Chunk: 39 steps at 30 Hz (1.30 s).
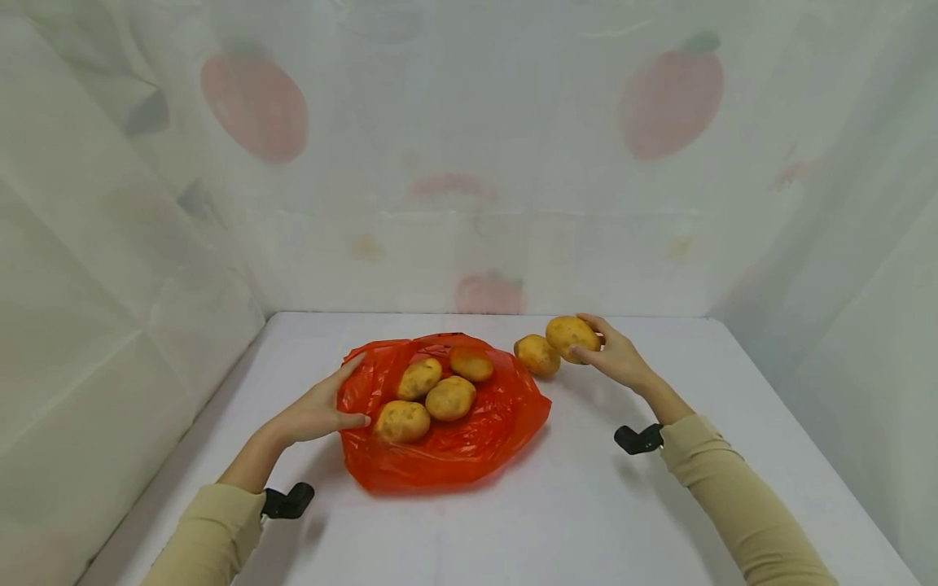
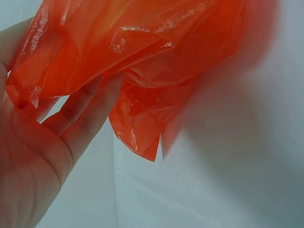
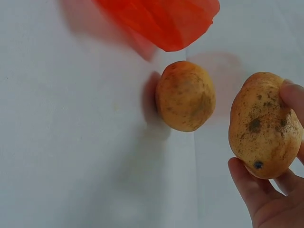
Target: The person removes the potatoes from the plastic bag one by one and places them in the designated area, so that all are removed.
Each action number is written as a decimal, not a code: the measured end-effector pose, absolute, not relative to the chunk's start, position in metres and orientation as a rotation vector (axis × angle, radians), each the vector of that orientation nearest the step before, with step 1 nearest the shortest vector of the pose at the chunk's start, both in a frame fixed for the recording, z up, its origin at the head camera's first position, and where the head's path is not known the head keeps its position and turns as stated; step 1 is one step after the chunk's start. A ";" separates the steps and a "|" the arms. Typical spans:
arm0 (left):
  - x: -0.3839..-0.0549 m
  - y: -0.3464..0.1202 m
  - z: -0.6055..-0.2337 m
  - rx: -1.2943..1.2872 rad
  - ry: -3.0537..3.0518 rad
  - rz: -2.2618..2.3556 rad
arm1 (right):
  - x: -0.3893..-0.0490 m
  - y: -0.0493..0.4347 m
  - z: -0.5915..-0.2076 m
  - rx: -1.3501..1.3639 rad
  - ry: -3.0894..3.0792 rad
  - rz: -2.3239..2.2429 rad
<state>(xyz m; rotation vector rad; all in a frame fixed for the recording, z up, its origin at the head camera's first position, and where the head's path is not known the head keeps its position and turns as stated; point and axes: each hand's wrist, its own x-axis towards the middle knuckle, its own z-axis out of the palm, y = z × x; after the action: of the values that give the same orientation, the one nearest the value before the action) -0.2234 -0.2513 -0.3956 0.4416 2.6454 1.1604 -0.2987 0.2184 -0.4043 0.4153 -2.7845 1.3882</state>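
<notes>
Right hand (image 1: 614,356) pinches potato (image 1: 570,338) between thumb and fingers, near second potato (image 1: 536,356) on table (image 1: 557,513). Left hand (image 1: 317,409) touches red bag (image 1: 513,407), fingers wide — seemingly steadying it, four potatoes (image 1: 450,398) inside; fingertips partly hidden.

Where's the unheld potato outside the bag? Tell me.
In the head view, that potato lies just right of the red bag, left of the right hand.

left grip (image 1: 317,413) touches red bag (image 1: 484,439) | four potatoes (image 1: 445,398) inside | right grip (image 1: 617,358) holds potato (image 1: 568,338) | loose potato (image 1: 536,356) near bag
</notes>
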 end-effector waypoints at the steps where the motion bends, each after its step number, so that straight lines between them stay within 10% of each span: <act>1: -0.223 -0.251 -0.394 0.441 2.642 1.165 | -0.299 0.219 -0.406 0.409 -2.785 1.385; 39: -0.225 -0.253 -0.399 0.453 2.642 1.160 | -0.321 0.225 -0.454 0.118 -2.887 1.238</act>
<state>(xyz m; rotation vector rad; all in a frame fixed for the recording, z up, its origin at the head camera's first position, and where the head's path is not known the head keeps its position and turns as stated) -0.2249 -0.2530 -0.3991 0.4528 2.6415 1.1603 -0.3211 0.2249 -0.4539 0.1177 -2.8869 1.2375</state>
